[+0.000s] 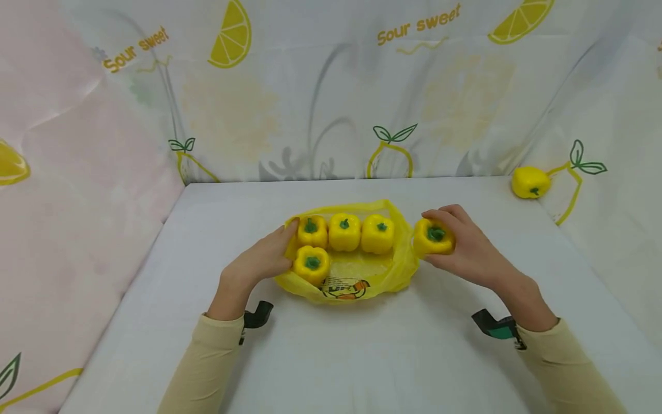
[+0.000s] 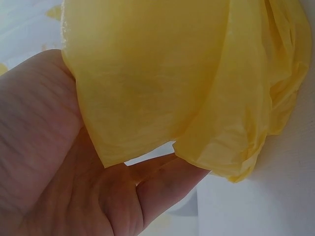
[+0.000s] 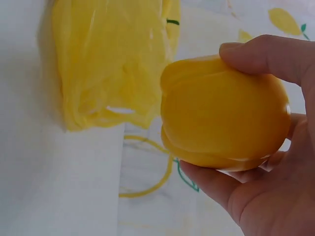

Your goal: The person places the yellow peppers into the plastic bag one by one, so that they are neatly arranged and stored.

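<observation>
A yellow plastic bag (image 1: 398, 270) lies with its mouth spread wide on the white table. Inside it sit several yellow bell peppers (image 1: 344, 233) with green stems, three in a back row and one at front left. My left hand (image 1: 266, 253) grips the bag's left rim; in the left wrist view the thin film (image 2: 147, 88) hangs over the palm and hides part of the fingers. Just beyond the bag's right rim, my right hand (image 1: 465, 247) holds another yellow bell pepper (image 1: 433, 237) between thumb and fingers, stem facing the head camera.
One more yellow bell pepper (image 1: 530, 182) lies at the table's far right corner, beside the printed curtain. White cloth covers the table (image 1: 362, 356). A curtain with lemon prints (image 1: 320, 103) rises along the back and both sides.
</observation>
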`<state>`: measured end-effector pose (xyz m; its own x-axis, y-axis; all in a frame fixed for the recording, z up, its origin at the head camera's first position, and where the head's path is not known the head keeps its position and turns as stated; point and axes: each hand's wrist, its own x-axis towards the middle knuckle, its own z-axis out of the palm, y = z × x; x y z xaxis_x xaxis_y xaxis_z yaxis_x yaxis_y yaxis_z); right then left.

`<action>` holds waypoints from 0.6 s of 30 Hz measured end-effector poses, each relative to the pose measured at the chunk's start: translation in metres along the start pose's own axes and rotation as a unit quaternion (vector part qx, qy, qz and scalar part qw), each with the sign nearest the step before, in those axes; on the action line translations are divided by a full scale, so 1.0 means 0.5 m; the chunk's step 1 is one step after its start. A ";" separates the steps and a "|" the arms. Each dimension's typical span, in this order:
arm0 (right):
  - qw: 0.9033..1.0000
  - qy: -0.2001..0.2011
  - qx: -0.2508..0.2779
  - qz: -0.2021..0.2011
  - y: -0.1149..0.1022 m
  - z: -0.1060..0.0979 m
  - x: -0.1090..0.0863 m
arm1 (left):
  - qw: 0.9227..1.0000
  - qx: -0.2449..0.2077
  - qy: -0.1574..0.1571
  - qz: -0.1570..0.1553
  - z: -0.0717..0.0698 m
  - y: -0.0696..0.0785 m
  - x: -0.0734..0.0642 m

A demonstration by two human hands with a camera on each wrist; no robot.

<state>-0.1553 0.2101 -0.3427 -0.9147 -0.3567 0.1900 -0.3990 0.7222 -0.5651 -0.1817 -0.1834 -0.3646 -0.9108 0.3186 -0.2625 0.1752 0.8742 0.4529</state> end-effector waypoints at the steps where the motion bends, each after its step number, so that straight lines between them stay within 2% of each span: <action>1: 1.000 -0.004 0.003 -0.005 -0.010 0.004 0.005 | 1.000 -0.001 0.000 0.000 0.000 0.000 0.000; 5: 0.999 -0.030 0.017 -0.035 -0.047 0.027 0.022 | 1.000 -0.002 0.000 0.002 -0.002 0.001 -0.002; 11: 0.995 -0.043 0.024 -0.085 -0.091 0.078 0.046 | 1.000 -0.003 -0.003 0.004 -0.004 0.001 -0.001; 18: 0.992 -0.056 0.017 -0.108 -0.119 0.155 0.068 | 1.000 -0.005 -0.004 -0.002 -0.005 0.007 -0.004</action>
<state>-0.1574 0.1088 -0.3650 -0.7945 -0.5661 0.2198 -0.5806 0.6022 -0.5480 -0.1801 -0.1822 -0.3603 -0.9085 0.3184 -0.2706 0.1686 0.8719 0.4597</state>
